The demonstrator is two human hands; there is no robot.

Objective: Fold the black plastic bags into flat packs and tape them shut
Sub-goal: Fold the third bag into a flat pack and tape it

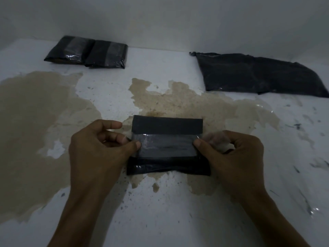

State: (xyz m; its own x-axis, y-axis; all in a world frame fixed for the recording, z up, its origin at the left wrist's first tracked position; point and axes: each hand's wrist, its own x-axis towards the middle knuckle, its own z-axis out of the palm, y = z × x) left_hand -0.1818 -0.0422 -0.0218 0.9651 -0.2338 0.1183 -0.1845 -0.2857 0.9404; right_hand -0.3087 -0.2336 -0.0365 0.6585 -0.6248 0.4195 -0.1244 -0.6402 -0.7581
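A folded black plastic pack [167,126] lies flat on the worn white surface in front of me. A strip of clear tape [166,147] runs across its middle. My left hand [99,148] pinches the tape's left end at the pack's edge, thumb on top. My right hand [233,154] pinches the right end, where loose tape sticks up past the pack. Two taped black packs [87,52] lie side by side at the far left. A pile of flat unfolded black bags [258,73] lies at the far right.
The work surface [106,90] is white with large tan patches where the coating has peeled. A white wall [160,18] rises directly behind the packs and bags. A shiny scrap of clear film [315,210] glints at the near right.
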